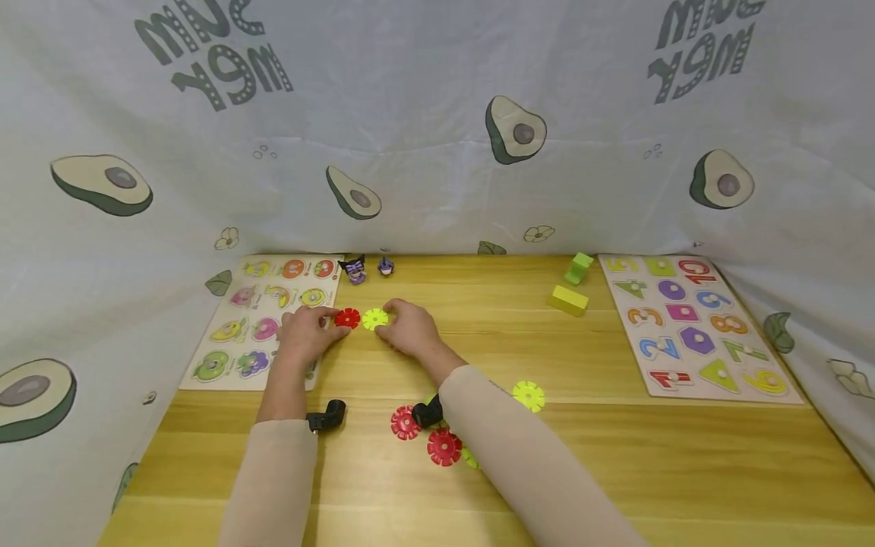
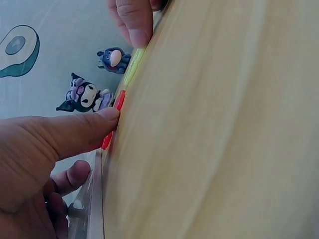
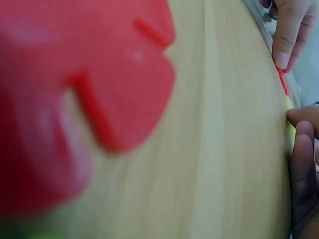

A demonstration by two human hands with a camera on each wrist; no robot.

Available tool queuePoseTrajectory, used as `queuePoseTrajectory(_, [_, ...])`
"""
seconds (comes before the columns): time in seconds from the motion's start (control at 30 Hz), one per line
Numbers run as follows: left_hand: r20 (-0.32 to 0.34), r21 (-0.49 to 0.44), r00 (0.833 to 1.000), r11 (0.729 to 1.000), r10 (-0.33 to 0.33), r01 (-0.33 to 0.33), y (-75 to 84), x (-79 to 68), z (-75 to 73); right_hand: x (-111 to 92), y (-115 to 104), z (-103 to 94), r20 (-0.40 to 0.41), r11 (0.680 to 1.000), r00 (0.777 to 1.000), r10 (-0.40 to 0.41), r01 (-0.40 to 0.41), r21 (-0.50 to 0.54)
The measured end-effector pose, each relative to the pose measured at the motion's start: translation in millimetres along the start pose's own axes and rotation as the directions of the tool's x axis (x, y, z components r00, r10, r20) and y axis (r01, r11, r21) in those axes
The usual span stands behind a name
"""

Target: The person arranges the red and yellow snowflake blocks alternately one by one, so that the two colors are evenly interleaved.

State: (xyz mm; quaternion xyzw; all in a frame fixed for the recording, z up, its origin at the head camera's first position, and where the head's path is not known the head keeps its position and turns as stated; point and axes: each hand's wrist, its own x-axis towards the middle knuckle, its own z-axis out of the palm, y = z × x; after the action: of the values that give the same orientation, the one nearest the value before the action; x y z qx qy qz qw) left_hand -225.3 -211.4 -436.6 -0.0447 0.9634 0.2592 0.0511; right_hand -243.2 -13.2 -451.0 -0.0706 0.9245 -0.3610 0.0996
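On the wooden table, my left hand [image 1: 304, 334] pinches a red notched plastic disc [image 1: 347, 318] by its edges, between thumb and fingers. My right hand [image 1: 412, 330] holds a yellow-green notched disc [image 1: 375, 319] in the same way. Both discs lie flat or nearly so, side by side with a small gap in the head view. In the left wrist view the thumb covers part of the red disc [image 2: 121, 98]. Nearer me lie more discs, among them a red one [image 1: 444, 447] and a yellow-green one [image 1: 529, 396]; the right sleeve hides some of that group.
A fruit puzzle board [image 1: 225, 334] lies at the left, under the left hand's side. At the right is a number puzzle board [image 1: 690, 327], with a yellow block [image 1: 568, 300] and green block [image 1: 578, 268] beside it. Two small figurines [image 1: 355, 270] stand by the back curtain [image 1: 437, 190].
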Motion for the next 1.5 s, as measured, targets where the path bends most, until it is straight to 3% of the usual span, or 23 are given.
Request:
queuePoseTrajectory(0.13, [-0.011, 0.015, 1.000, 1.000, 0.003, -0.002, 2.8, 2.9, 1.2, 3, -1, -1.5, -0.018, 0.998, 1.000, 0.003, -0.004, -0.059])
queuePoseTrajectory(0.53, [-0.018, 0.041, 1.000, 0.999, 0.011, -0.010, 7.5, 5.3, -0.4, 4, -5, -8.8, 0.026, 0.997, 1.000, -0.001, 0.003, -0.081])
queuePoseTrajectory(0.67, [-0.027, 0.027, 0.999, 0.999, 0.033, -0.032, 13.4, 3.0, 1.0, 0, 1, -11.6, 0.065, 1.000, 0.998, -0.020, 0.018, 0.021])
queuePoseTrajectory(0.77, [-0.022, -0.009, 0.996, 0.996, 0.089, -0.089, 20.2, 1.2, 4.8, -7, 6, -18.1, 0.128, 0.992, 0.991, -0.038, 0.022, 0.124])
queuePoseTrajectory(0.87, [0.001, -0.079, 0.989, 0.986, 0.145, -0.144, 28.4, -0.2, 11.2, -18, 10, -29.0, 0.177, 0.990, 0.982, -0.071, 0.048, 0.132])
queuePoseTrajectory(1.0, [0.078, -0.233, 0.986, 0.964, 0.146, -0.125, 36.1, -2.4, 21.8, -36, 15, -43.9, 0.220, 0.991, 0.967, -0.132, 0.124, 0.053])
queuePoseTrajectory(1.2, [0.154, -0.502, 0.983, 0.865, 0.102, -0.011, 34.5, -3.9, 33.9, -73, 26, -51.9, 0.367, 0.980, 0.909, -0.197, 0.186, 0.066])
queuePoseTrajectory(1.37, [0.172, -0.562, 0.983, 0.826, 0.064, 0.044, 32.6, -2.6, 37.9, -101, 30, -47.3, 0.460, 0.956, 0.853, -0.247, 0.293, -0.030])
queuePoseTrajectory(1.5, [0.179, -0.570, 0.983, 0.819, 0.045, 0.067, 32.0, -2.0, 40.0, -116, 29, -42.9, 0.460, 0.925, 0.846, -0.270, 0.360, -0.120])
